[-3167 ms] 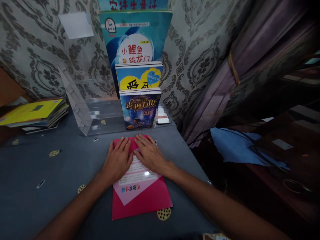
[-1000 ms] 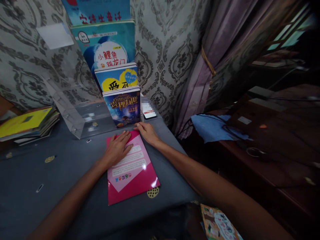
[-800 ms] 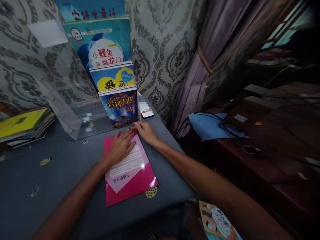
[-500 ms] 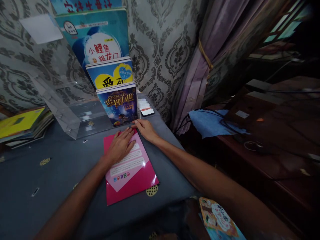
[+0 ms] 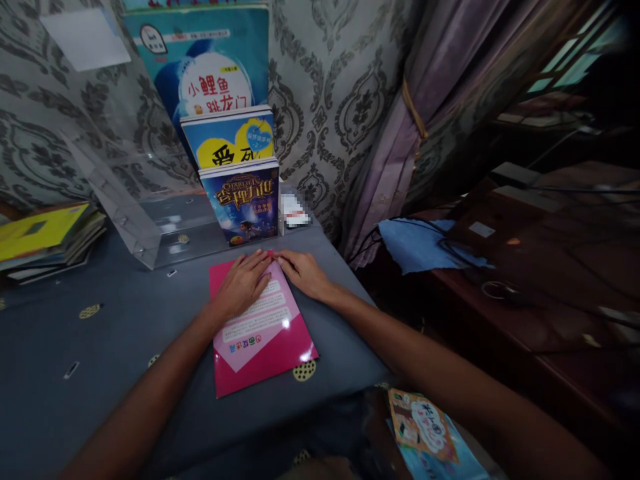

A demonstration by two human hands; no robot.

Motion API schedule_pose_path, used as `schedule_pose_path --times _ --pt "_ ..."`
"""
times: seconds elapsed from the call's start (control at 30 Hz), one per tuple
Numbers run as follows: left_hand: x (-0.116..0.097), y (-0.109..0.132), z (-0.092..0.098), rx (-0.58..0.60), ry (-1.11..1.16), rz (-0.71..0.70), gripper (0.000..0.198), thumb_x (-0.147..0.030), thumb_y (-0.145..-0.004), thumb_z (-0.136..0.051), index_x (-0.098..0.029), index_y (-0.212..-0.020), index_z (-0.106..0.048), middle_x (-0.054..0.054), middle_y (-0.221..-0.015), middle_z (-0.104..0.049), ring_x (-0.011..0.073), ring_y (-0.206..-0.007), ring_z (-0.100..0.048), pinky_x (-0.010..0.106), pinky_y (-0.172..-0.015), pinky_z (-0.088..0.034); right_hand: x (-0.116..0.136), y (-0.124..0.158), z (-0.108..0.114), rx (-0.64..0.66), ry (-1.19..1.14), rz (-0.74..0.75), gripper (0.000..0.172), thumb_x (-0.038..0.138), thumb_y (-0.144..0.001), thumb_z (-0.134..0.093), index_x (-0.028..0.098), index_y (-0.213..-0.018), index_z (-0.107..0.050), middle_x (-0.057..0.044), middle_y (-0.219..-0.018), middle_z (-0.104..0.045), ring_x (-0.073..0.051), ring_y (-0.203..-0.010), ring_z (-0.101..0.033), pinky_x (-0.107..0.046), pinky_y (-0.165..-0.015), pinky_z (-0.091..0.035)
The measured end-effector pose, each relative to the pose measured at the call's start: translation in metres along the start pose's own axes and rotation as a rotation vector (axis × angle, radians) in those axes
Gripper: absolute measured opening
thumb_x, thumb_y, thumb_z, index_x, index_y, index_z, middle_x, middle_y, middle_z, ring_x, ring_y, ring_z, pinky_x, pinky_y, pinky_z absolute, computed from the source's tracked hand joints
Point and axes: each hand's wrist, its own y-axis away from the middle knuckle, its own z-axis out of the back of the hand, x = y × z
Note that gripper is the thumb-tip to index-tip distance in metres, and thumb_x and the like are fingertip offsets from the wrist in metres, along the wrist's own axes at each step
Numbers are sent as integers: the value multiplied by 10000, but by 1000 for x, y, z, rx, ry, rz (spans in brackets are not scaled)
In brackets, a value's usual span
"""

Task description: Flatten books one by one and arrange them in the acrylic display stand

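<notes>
Hands [image 5: 243,283] close together, arms [image 5: 425,353] outstretched

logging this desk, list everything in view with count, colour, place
table: 1, grey, centre
rack: 1, clear, on table
upright books: 4+, mostly blue, in rack
pink book: 1, pink, on table
book pile: 1, yellow-topped, left
blurred item: 1, white, beside rack
lower book: 1, orange-blue, bottom right
paper: 1, white, upper left
wall: 1, grey, background
curtain: 1, purple, right
cloth: 1, blue, right
cables: several, black, right
furniture: unclear count, brown, right
left hand: 1, on pink book
right hand: 1, book's corner
</notes>
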Motion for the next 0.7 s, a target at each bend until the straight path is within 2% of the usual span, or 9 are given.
schedule_pose_path --times 0.2,0.53,0.7 --pt "0 1 1 2 29 -17 465 -327 -1035 -370 -160 -1442 -521 110 -1534 -504 258 -1470 -401 534 -1201 -318 0 5 8 20 -1 -5 315 223 -1019 -452 187 -1178 -721 -80 -1080 -778 -215 -992 -711 -315 -877 -498" --pt "2 3 3 -75 85 -211 388 -321 -1028 -402 -194 -1283 -665 119 -1374 -651 252 -1305 -577 520 -1105 -430 -1 4 6 16 9 -15 295 196 -999 -472 196 -1151 -725 -67 -1119 -768 -214 -1026 -696 -313 -900 -493" --pt "1 4 4 -68 87 -273 396 -326 -1027 -396 -185 -1272 -674 126 -1331 -671 265 -1275 -589 521 -1075 -453 0 4 6 26 24 -16 280 182 -986 -476 194 -1117 -723 -64 -1087 -770 -213 -990 -694 -310 -877 -497"
